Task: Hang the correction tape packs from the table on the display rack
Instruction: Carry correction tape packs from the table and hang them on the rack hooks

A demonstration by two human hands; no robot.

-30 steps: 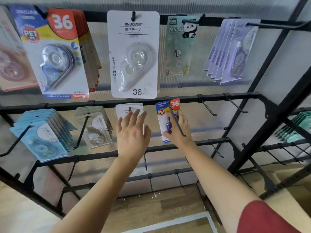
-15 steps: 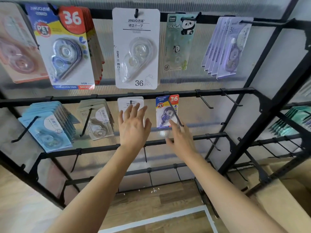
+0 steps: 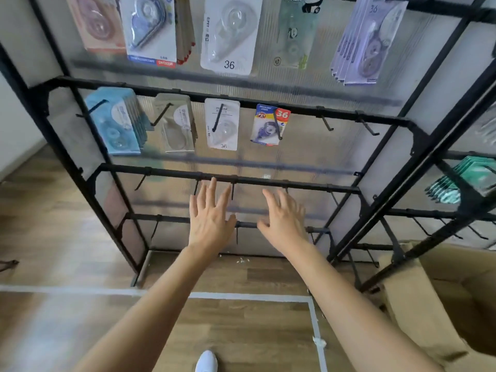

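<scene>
My left hand (image 3: 210, 218) and right hand (image 3: 284, 221) hover spread and empty; the blue-and-red carded correction tape pack (image 3: 269, 124) looks light, stiff (slick blister, I'd guess), best pinched by its card edge.

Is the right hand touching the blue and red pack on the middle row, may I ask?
Apart. The head view shows the right hand well below the blue and red pack, a black rail between them.
</scene>
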